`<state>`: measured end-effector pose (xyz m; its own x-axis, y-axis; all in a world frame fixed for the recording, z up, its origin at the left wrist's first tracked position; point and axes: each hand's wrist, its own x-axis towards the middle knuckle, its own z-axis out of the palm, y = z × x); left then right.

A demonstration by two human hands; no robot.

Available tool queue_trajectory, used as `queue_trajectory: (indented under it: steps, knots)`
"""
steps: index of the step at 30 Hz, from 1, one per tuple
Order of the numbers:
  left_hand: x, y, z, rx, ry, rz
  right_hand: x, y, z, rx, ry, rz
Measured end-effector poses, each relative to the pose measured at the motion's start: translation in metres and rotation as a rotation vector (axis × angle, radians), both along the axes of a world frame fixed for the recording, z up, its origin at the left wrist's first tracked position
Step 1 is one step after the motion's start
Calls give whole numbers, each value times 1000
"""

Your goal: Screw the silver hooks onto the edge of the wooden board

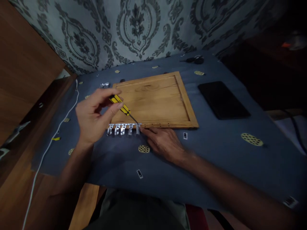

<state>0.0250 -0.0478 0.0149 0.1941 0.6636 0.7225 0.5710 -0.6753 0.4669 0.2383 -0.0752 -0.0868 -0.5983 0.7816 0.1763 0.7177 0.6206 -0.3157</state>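
Observation:
My left hand point(96, 111) is closed around the yellow-and-black handle of a screwdriver point(122, 107). The screwdriver slants down to the right, its tip at the rightmost of several metal hooks point(123, 128) lined up along the near edge of a framed wooden board point(153, 99). Beside that last hook, my right hand point(165, 142) has its fingertips pressed against the hook and the board's edge. What exactly those fingertips grip is too small to make out. To the right of the hooks, small dark holes run along the same edge.
More metal hooks point(105, 85) lie behind the board's left corner. A black tablet-like slab point(223, 99) rests at the right, and a dark tool point(194, 59) lies at the back. A white cable point(54, 135) runs down the left side of the blue patterned cloth point(192, 172).

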Motion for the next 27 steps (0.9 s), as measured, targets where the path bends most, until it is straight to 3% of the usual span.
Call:
queue_trajectory:
  steps: [3,15,21,27]
  knots:
    - [-9,3,3,39,-100,31,2,1,-3,5,19,9]
    - [-56,18,-1,26,-103,169,10,3,-11,12,356,-40]
    - [-100,34,-24,-41,-235,243,10,4,-13,-22,407,-83]
    - [-134,52,-63,-124,-490,338,10,6,-16,6,386,-100]
